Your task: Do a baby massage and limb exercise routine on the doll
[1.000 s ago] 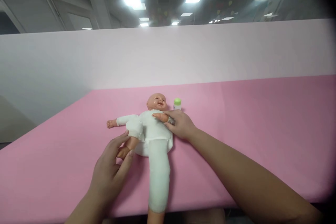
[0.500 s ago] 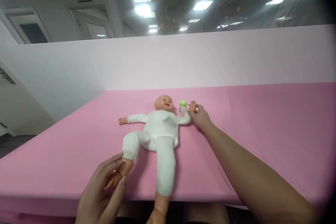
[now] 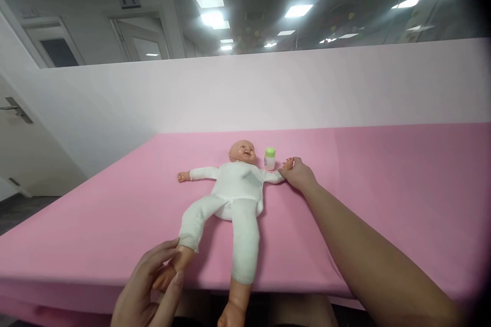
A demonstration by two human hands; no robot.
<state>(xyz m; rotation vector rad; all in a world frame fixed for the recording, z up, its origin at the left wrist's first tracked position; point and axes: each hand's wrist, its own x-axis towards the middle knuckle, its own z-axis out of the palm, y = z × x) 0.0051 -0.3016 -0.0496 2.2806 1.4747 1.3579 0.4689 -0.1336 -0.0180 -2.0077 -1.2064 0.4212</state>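
A baby doll with a white cloth body lies on its back on the pink-covered table, its head away from me. My left hand is closed around the doll's foot and ankle at the left. That leg is slightly bent and spread outward. With my right hand I grip the doll's forearm and hand at the right; some of its small fingers show above mine. The doll's other arm stretches out to the left, and its other leg hangs past the table's front edge.
A small bottle with a green cap stands beside the doll's head, close to my right hand. Behind the table rises a white wall with glass above it. A door is at the far left.
The doll's arm in my right hand has gone outward and lower toward the table. Its leg in my left hand is straighter and lower. The view has shifted slightly.
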